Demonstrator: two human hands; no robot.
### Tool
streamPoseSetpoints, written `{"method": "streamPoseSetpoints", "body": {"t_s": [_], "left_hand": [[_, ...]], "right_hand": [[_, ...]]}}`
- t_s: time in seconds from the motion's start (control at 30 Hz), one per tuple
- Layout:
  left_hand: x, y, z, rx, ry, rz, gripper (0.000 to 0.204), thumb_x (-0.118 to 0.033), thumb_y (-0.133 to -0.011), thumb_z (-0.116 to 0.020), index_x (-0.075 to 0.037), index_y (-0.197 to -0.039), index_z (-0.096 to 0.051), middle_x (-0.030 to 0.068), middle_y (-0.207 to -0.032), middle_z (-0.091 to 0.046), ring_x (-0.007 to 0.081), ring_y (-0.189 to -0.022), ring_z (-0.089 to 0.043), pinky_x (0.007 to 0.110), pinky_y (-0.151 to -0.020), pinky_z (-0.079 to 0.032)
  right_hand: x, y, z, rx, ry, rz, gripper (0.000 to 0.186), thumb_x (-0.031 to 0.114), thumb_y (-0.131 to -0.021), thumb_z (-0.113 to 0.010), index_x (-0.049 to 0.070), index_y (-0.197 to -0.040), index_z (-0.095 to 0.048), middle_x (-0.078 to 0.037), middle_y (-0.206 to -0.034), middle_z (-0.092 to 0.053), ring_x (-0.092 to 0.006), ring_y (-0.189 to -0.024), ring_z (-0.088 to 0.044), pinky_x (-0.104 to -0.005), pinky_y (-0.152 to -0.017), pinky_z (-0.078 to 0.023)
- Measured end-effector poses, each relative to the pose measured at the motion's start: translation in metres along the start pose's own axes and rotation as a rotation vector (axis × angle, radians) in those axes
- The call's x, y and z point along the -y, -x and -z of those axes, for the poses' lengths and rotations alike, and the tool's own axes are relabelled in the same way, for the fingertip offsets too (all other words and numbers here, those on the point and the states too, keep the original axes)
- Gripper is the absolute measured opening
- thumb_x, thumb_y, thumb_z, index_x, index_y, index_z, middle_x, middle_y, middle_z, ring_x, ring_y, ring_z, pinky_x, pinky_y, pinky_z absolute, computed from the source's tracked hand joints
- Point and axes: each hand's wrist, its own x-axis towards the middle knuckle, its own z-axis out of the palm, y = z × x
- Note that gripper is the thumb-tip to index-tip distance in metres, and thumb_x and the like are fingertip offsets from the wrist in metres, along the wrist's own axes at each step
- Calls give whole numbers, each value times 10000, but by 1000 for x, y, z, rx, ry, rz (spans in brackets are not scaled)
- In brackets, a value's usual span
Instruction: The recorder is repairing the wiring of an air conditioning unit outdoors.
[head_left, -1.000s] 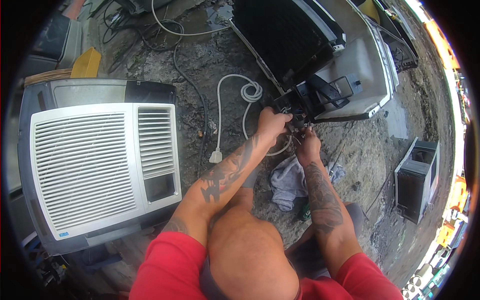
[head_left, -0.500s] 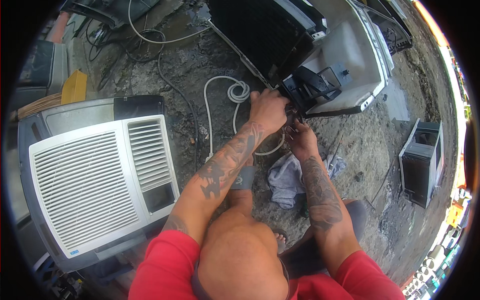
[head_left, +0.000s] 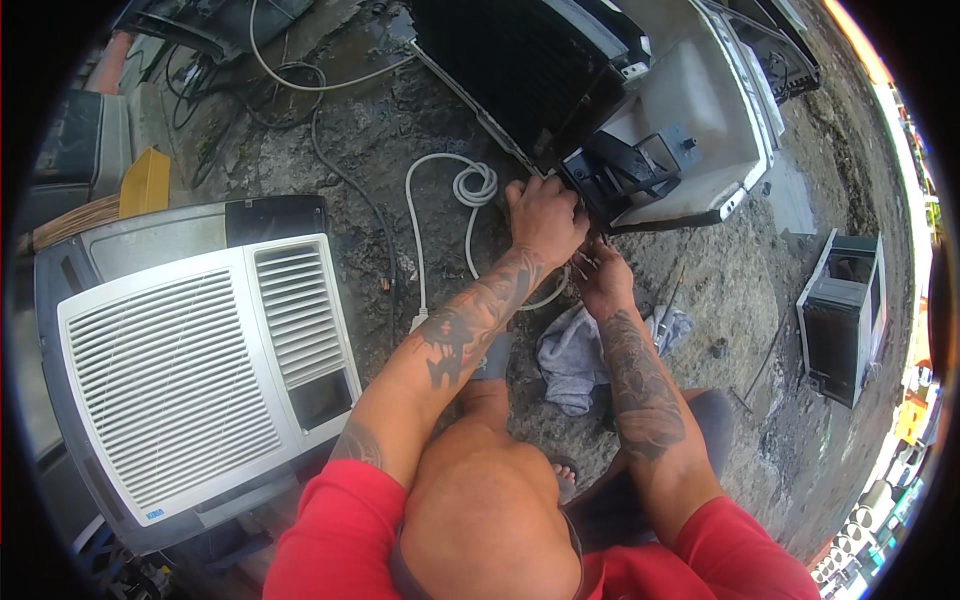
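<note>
Rough, damp-looking ground (head_left: 720, 290) lies beneath everything. The left hand (head_left: 548, 222) has its fingers curled together at the near-left corner of a black frame (head_left: 602, 190), and the right hand (head_left: 603, 280) is just beside, its fingers bent and partly apart; what is between the fingertips is hidden, so I cannot tell if either hand is clamped on something. This frame stands at the near end of a white housing (head_left: 690, 120). I judge it stiff and rather light, its edges perhaps sharp, so the flat sides are the better hold. The housing, beside a dark panel (head_left: 520, 70), seems bulky and heavy, to be held from below with both hands. Near the right hand lies a soft grey cloth (head_left: 570, 360); farther left are a looped white cord (head_left: 413, 240) and a white grille (head_left: 165, 370), whose thin slats look fragile.
</note>
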Motion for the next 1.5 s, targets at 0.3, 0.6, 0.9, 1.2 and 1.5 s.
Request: {"method": "streamPoseSetpoints", "body": {"t_s": [0.3,0.6,0.9,1.2,1.5], "left_hand": [[19,-6,11,-169,-19,26,220,-317,-819,-715,-111,-893,-723,75,-991,-609,289,-1022,-515,469,-898,-330],[28,-15,12,-183,-28,-307,244,-347,-824,-722,-132,-936,-738,46,-1016,-628,271,-1028,-536,442,-879,-383],[15,-14,22,152,-146,-178,332,-380,-828,-715,-94,-991,-758,46,-997,-687,264,-1083,-526,440,-944,-395],[9,-20,8,144,-210,-49,437,-471,-765,-757,-85,-967,-725,75,-929,-697,292,-1049,-573,503,-900,-395],[-5,-26,0,-93,-335,224,817,-372,-641,-867,-22,-1218,-405,126,-1043,-580,332,-1022,-596,546,-843,-425]], "right_hand": [[-3,10,-8,-86,144,168,103,184,-994,-595,83,-994,-577,-22,-876,-644,-127,-703,-625,-263,-636,-479],[-6,15,-9,-99,90,109,99,183,-994,-593,86,-1011,-593,-15,-918,-655,-136,-760,-662,-256,-650,-484],[-9,17,-14,-102,73,142,97,162,-984,-614,88,-1047,-621,-6,-969,-679,-120,-759,-665,-238,-625,-460],[-4,13,-23,-27,226,228,123,176,-985,-624,70,-1043,-645,20,-919,-655,-94,-721,-620,-233,-621,-437],[-17,15,-17,-86,-31,144,286,186,-1012,-556,31,-1252,-548,-67,-1183,-623,-186,-1026,-620,-296,-850,-480]]}}
